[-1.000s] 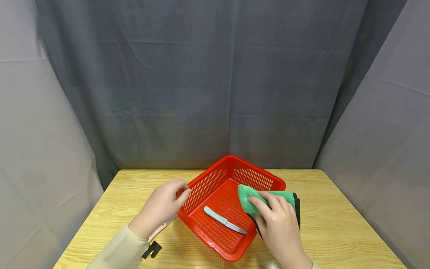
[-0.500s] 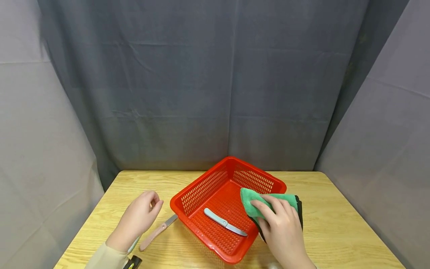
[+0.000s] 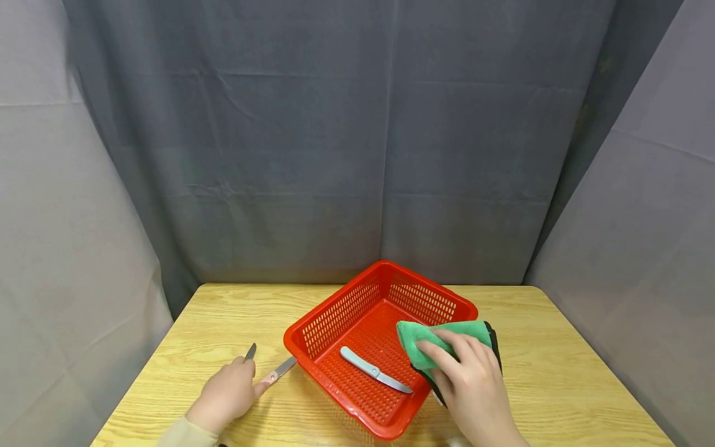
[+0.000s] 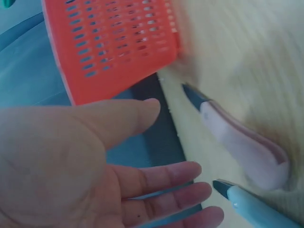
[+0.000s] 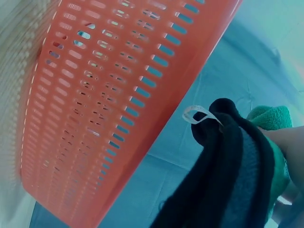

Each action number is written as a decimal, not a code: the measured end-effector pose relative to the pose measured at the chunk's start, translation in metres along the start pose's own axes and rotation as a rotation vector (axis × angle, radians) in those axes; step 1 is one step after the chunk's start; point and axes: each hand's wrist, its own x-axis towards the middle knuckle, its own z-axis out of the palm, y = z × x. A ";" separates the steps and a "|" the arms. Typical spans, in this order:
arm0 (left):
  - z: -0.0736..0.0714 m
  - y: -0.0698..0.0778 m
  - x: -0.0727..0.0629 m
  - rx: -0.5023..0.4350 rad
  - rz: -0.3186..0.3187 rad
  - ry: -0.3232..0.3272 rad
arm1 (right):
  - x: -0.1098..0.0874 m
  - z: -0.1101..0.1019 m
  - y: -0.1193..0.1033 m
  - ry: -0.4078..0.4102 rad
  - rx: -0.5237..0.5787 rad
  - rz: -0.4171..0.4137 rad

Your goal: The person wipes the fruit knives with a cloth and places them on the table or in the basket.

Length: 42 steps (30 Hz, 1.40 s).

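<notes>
My left hand point(image 3: 226, 391) hovers low over the table's left part, its fingers extended and nothing between thumb and fingers in the left wrist view. Beside it lie a pink-handled knife point(image 4: 242, 145) and a light-blue-handled knife point(image 4: 259, 209); in the head view the hand covers most of both, the second knife's blade point(image 3: 251, 351) poking out past it. My right hand point(image 3: 475, 385) grips a folded green cloth point(image 3: 416, 341) with black edging, held by the right side of a red plastic basket point(image 3: 357, 316). Inside the basket rests another knife point(image 3: 375, 370) with a pale blue handle.
The wooden table point(image 3: 558, 372) carries the basket, which sits turned at an angle. A white loop point(image 5: 197, 114) hangs from the cloth's edging. Grey curtains point(image 3: 290, 155) close off the back and both sides.
The left hand has moved left and down from the basket's left rim to the knives on the table, its fingers reaching forward. The right hand with the cloth has hardly moved.
</notes>
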 end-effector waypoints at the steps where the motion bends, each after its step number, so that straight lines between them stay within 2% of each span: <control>1: 0.002 0.000 0.000 0.013 0.001 0.003 | -0.001 0.000 0.001 -0.006 0.004 -0.002; 5: 0.009 -0.003 0.001 0.024 -0.006 -0.005 | -0.002 -0.001 0.003 -0.018 0.017 -0.007; 11: 0.017 -0.005 0.001 -0.007 -0.013 -0.059 | -0.003 -0.002 0.005 -0.021 0.028 -0.008; 22: 0.026 -0.005 0.002 0.050 -0.002 -0.031 | -0.006 -0.002 0.007 -0.023 0.017 -0.018; 31: 0.027 -0.002 0.004 0.016 -0.018 -0.056 | -0.006 -0.001 0.008 -0.018 0.010 -0.035; 38: 0.021 -0.008 0.003 -0.021 -0.082 -0.117 | -0.006 -0.001 0.008 -0.032 0.006 -0.021; 42: 0.014 -0.010 0.001 -0.051 -0.093 -0.099 | -0.007 -0.002 0.008 -0.029 0.002 -0.019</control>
